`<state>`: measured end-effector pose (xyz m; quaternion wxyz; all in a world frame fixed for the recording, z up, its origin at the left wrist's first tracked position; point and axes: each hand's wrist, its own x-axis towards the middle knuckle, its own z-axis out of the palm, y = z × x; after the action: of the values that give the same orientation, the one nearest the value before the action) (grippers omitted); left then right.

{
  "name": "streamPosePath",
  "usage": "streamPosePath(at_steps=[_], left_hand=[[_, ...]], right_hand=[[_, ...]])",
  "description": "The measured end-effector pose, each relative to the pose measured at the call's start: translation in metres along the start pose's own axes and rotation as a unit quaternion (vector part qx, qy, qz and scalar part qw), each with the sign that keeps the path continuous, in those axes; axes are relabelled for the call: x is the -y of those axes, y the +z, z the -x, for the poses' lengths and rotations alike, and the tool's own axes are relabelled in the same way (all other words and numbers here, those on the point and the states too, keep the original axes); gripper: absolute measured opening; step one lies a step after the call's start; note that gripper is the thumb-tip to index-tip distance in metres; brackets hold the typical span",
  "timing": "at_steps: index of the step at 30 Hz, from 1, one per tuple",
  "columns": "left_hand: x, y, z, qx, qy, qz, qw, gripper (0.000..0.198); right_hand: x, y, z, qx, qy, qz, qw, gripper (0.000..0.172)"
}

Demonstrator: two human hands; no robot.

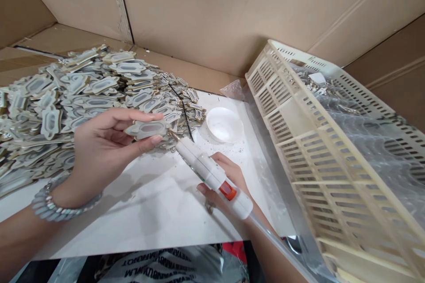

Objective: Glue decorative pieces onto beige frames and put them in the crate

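Observation:
My left hand pinches a pale plaque-shaped piece between thumb and fingers, its long greyish recess facing up. In my right hand is a white glue gun with an orange part on its body. Its brass-coloured tip meets or nearly meets the right end of the piece; whether they touch I cannot tell. A translucent rod runs back from the glue gun over my right forearm. Most of the right fingers are hidden beneath the tool. Behind my left hand rises a big heap of similar pieces.
A white bowl stands on the white tabletop beyond my right hand. To the right, a cream slatted crate holds clear plastic and small metal parts. Cardboard walls enclose the back and sides.

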<state>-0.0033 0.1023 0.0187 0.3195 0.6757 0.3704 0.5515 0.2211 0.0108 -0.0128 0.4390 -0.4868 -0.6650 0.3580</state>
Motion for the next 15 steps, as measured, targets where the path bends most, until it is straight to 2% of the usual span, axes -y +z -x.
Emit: streamPosePath(at_steps=[7, 12, 15], left_hand=[[0.005, -0.003, -0.005, -0.002, -0.004, 0.019, 1.000, 0.026], [0.012, -0.011, -0.022, -0.065, 0.053, -0.093, 0.992, 0.027], [0.022, -0.023, -0.040, -0.091, 0.107, -0.140, 0.980, 0.037]], right_hand=[[0.006, 0.001, -0.005, -0.079, 0.034, 0.012, 0.996, 0.018], [0.007, -0.002, -0.003, -0.074, 0.080, 0.012, 0.994, 0.028], [0.008, -0.003, -0.002, -0.074, 0.087, 0.009, 0.993, 0.029]])
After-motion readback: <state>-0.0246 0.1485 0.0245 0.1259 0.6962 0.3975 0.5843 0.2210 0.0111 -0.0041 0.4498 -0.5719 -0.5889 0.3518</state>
